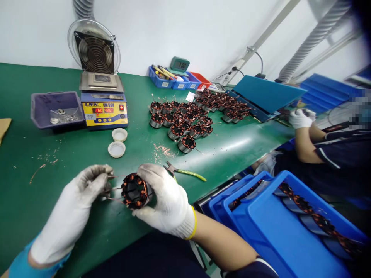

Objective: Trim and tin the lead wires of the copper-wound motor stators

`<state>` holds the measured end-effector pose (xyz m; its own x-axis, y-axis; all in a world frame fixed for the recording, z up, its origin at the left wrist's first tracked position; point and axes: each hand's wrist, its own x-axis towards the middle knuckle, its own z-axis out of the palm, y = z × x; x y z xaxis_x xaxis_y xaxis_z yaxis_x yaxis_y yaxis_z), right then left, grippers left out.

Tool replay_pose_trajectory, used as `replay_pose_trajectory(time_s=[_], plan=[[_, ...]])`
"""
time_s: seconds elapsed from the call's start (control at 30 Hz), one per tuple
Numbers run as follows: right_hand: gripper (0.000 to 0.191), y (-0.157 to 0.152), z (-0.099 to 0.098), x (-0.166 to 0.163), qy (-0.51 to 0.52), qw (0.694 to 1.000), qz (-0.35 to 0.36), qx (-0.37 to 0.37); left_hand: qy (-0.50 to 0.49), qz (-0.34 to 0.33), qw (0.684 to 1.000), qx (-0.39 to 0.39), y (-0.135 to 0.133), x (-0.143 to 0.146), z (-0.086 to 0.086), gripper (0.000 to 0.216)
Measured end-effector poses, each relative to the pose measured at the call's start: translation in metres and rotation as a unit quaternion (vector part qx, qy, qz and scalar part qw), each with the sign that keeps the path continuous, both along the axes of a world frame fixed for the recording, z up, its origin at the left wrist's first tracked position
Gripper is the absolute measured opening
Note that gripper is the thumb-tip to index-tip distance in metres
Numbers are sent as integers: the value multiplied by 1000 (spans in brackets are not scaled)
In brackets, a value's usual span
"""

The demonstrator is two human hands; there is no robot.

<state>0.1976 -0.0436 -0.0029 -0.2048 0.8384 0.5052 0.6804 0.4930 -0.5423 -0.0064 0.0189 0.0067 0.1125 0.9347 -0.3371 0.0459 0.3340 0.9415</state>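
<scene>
My right hand (165, 199), in a white glove, is wrapped round a motor stator (133, 190) with copper windings, held just above the green table (37, 185). My left hand (77, 204), also gloved, pinches the thin copper wire leads (111, 189) that stick out from the stator's left side. Green-handled cutters (185, 172) lie on the table just beyond my right hand.
Several more stators (185, 119) are grouped mid-table. A yellow-and-blue solder pot (103, 108) with a fan (95, 52) stands at the back left, beside a purple tray (56, 109) and two white caps (117, 149). Blue crates (278, 227) with stators sit at right. A co-worker's gloved hand (301, 117) works at far right.
</scene>
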Motion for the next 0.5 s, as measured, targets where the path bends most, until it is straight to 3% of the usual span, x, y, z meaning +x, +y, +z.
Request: replay_pose_trajectory(time_s=[0.1, 0.17, 0.27, 0.33, 0.5], plan=[[69, 3, 5, 2, 2, 1000, 9, -4, 66, -10, 994, 90, -1, -1, -1, 31], [71, 5, 8, 4, 7, 1000, 8, -9, 96, -14, 990, 104, -1, -3, 1, 29], [72, 18, 13, 9, -3, 998, -27, -50, 109, 52, 988, 95, 3, -5, 2, 42], [71, 36, 17, 14, -26, 996, -54, -66, 163, 59, 978, 114, 8, -5, 0, 52], [73, 98, 31, 17, -110, 987, -59, -106, 304, -111, 926, 192, 10, 6, -18, 46]])
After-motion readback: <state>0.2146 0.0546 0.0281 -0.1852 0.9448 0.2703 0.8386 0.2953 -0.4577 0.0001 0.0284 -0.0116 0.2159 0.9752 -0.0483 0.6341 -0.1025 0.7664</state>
